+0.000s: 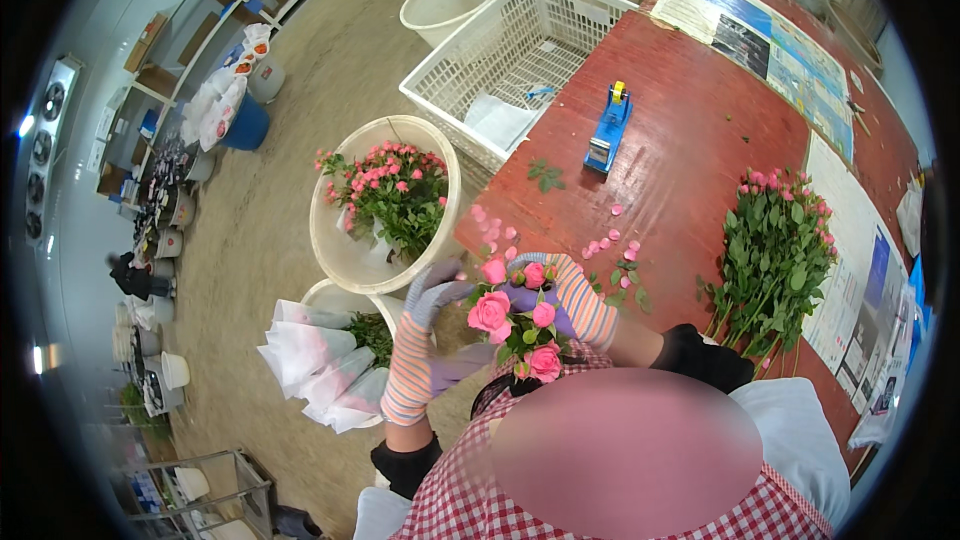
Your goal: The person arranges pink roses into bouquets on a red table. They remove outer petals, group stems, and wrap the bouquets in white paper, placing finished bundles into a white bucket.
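My right hand (577, 300), in a striped glove with purple palm and grey fingertips, is closed around pink spray roses (491, 315) in front of my checked apron. To the left of the blooms my left hand (420, 341), in a matching glove, is raised with its fingers apart and nothing in it; it is a little blurred. The stems under the blooms are mostly hidden. Loose pink petals (594, 247) and green leaves (641, 298) lie on the red table (675, 202) beyond my right hand. A bunch of pink spray roses (780, 255) lies at the table's right.
A blue tape dispenser (611, 127) stands on the table. Left of it are a white plastic crate (480, 37), a bucket (322, 240) of pink roses and a bucket with paper-wrapped bunches (322, 364). A person (135, 276) is far off at the left.
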Available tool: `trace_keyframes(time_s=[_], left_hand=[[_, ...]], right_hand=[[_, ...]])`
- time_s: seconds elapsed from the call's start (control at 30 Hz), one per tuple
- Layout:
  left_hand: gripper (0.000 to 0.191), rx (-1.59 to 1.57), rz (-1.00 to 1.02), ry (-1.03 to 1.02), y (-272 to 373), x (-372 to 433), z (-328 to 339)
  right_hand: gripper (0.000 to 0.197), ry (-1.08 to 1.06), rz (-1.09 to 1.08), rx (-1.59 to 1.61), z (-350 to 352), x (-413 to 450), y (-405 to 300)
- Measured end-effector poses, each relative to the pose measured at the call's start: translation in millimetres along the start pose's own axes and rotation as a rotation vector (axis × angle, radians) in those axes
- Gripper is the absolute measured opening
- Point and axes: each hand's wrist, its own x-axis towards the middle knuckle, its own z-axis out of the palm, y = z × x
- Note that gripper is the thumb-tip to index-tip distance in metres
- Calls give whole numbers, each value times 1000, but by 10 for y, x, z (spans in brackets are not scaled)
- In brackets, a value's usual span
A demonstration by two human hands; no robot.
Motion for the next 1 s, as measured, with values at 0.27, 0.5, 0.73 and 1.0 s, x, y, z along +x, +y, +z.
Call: trace_keyframes(time_s=[0.27,0.5,0.73,1.0], left_hand=[[42,-53,15,233,-236,30,202],[50,-38,64,104,-271,40,165],[37,-64,8,281,26,89,251],[20,79,143,310,-96,15,273]], right_hand=[[30,-193,-110,-399,88,-50,-122],[41,-270,-103,-331,106,-63,-133],[38,-202,78,-220,149,-147,-195],[36,-212,36,-126,116,-158,-189]])
